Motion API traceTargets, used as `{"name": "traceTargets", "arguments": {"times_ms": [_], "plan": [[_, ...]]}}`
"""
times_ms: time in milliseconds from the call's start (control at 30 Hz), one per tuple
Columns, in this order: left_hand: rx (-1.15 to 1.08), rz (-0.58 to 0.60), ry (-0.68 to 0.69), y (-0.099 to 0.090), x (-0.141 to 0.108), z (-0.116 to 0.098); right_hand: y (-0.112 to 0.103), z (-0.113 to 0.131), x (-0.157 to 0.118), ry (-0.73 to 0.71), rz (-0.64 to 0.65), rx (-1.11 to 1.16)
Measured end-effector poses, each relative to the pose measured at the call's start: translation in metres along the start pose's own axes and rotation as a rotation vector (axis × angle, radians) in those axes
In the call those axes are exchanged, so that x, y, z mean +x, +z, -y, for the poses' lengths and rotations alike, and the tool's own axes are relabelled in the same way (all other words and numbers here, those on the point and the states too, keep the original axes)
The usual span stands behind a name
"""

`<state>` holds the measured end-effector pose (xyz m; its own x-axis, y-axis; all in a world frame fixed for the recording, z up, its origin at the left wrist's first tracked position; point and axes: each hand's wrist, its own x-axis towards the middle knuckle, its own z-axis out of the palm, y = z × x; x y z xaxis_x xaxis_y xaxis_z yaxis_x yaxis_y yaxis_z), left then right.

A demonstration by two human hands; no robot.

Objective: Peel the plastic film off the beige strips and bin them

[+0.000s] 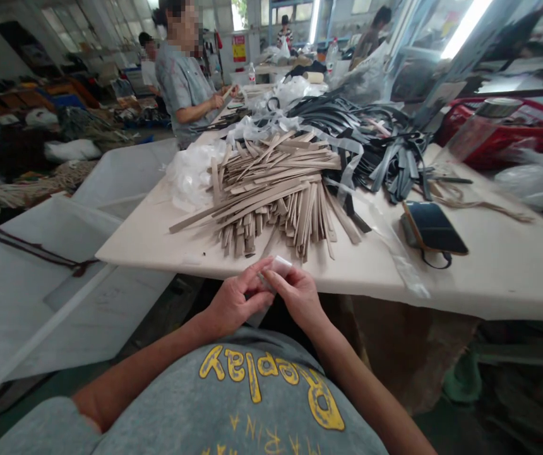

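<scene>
The left hand [235, 298] and the right hand [297, 297] are close together, just over the near edge of the tabletop [489, 272], and they both pinch a small white piece [277, 266]. It may be soft plastic or a folded strip, but from my view I cannot tell exactly. Both hands are curled around it, not spread. The piece stays between the two hands, and as far as I can see it does not touch the tabletop.

Just beyond the hands, in the middle of the tabletop, lies a big loose pile of flat beige strips [271, 196], crossing each other in many directions. Its front ends come near to the near edge. Behind the pile, toward the left edge, is a clear plastic bag [194, 177], and toward the right is a heap of dark grey strips [385, 129]. On the right part of the tabletop lies a black smartphone [435, 227], with a dark cord [437, 260] beside its lower edge. At the far left edge, a co-worker [182, 82] in a grey shirt stands and works with both hands. Beyond the far right corner I see a red basket [503, 136].
</scene>
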<state>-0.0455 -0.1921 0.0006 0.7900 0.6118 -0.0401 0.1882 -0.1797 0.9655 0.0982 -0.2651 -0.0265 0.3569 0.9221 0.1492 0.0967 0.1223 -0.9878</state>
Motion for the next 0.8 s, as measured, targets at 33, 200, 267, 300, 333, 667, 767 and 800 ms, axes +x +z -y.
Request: {"name": "traceTargets", "arguments": {"times_ms": [33, 200, 267, 300, 333, 667, 767, 800], "plan": [[-0.002, -0.005, -0.016, 0.001, -0.001, 0.000, 0.000, 0.000, 0.002, -0.006, -0.039, -0.005], [-0.196, 0.130, -0.243, 0.002, -0.001, 0.007, -0.016, 0.009, 0.002, -0.073, -0.077, -0.137], [-0.216, 0.208, -0.335, 0.003, -0.001, 0.014, -0.020, 0.015, 0.002, -0.092, -0.043, -0.233], [-0.212, 0.234, -0.372, 0.004, 0.000, 0.018, -0.021, 0.019, 0.002, -0.100, -0.019, -0.285], [-0.201, 0.254, -0.402, 0.005, 0.000, 0.021, -0.022, 0.022, 0.004, -0.105, 0.008, -0.336], [-0.250, 0.304, -0.336, 0.000, 0.004, 0.018, -0.024, 0.045, 0.034, -0.104, 0.211, -0.577], [-0.316, 0.231, -0.362, -0.002, 0.002, 0.016, -0.027, 0.047, 0.046, -0.086, 0.278, -0.542], [-0.321, 0.213, -0.375, -0.003, 0.001, 0.015, -0.027, 0.047, 0.050, -0.081, 0.299, -0.532]]}}
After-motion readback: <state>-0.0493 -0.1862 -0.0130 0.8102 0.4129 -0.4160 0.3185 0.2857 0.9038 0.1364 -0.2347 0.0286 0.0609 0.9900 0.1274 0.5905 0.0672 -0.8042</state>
